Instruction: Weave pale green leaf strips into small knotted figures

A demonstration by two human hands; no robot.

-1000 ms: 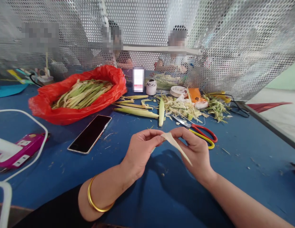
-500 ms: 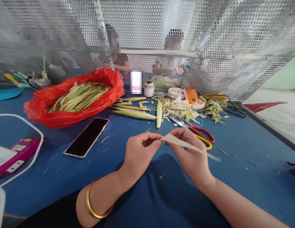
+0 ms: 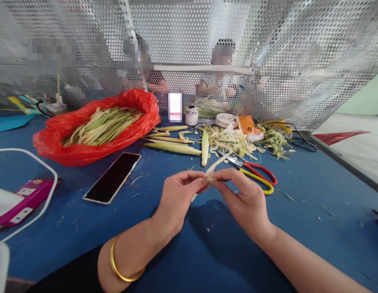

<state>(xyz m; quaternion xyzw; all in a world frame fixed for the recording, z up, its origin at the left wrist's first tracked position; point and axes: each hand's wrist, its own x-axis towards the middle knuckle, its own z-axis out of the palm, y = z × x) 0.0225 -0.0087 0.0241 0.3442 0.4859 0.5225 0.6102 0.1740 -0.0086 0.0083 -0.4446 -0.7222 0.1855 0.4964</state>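
My left hand and my right hand meet above the blue table, both pinched on one pale leaf strip. The strip's free end points up and away from me, toward the scissors. A gold bangle sits on my left wrist. Red and yellow handled scissors lie just beyond my right hand. A dark phone lies flat to the left of my left hand.
A red plastic bag of green-yellow leaf strips lies at the back left. Loose strips and a scrap pile lie mid-table. A pink device with white cable sits far left. A perforated screen stands behind, people beyond it.
The strip's long end, which pointed down-right across my right hand, has swung round and now points up and away. Both hands stay pinched together in nearly the same place.
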